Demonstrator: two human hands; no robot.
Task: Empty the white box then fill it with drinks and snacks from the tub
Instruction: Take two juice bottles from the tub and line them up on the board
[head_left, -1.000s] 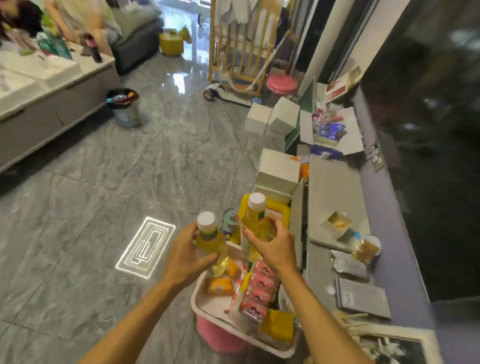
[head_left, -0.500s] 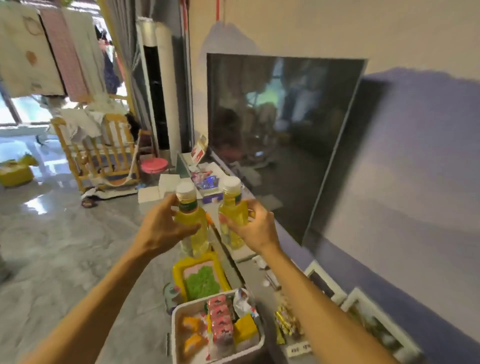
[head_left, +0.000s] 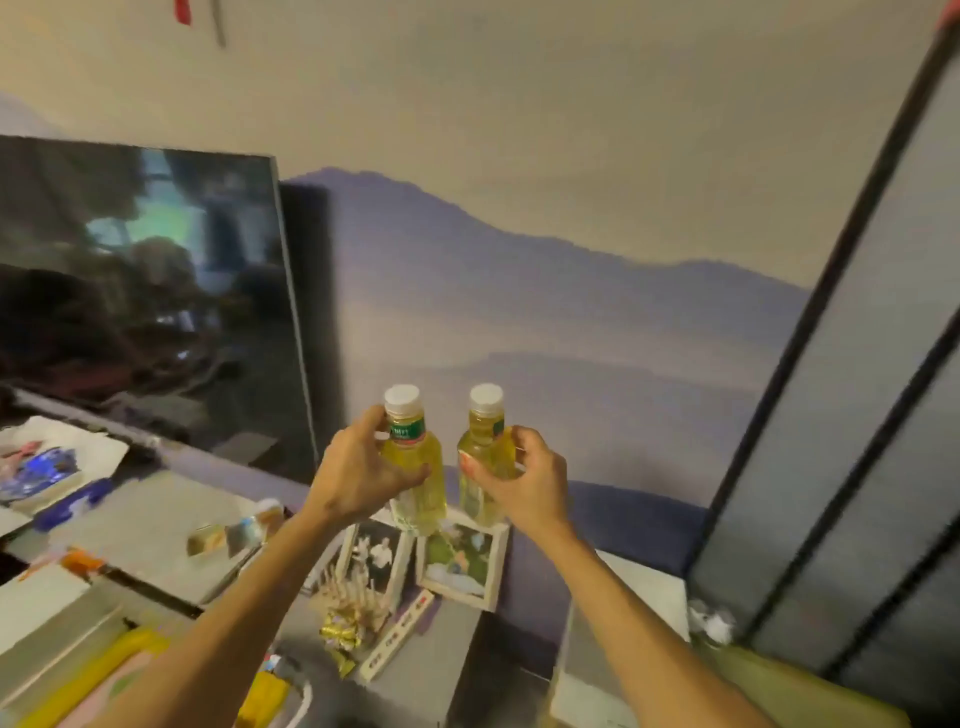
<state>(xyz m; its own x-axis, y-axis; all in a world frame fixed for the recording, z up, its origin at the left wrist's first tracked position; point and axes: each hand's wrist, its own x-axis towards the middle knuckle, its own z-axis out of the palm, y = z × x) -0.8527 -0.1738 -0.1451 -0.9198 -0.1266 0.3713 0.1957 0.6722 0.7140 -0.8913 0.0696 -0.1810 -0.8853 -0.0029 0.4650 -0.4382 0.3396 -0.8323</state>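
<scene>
Head view: the left hand (head_left: 363, 467) grips the first bottle (head_left: 423, 453) and the right hand (head_left: 524, 480) grips the second bottle (head_left: 484, 439), both upright in mid-air, side by side. Lowered carelessly, they could topple the framed photos (head_left: 460, 561) just below at 6 o'clock on the desk (head_left: 156, 519). No white box shows.

Television (head_left: 145, 291): one is seen.
Bottles: two are counted right of the television, a left bottle (head_left: 427, 493) and a right bottle (head_left: 480, 446).
Hands: two are seen, a left hand (head_left: 358, 475) and a right hand (head_left: 525, 486), one bottle held in each.
Framed photos: two are counted, a left photo (head_left: 376, 560) and a right photo (head_left: 462, 565).
</scene>
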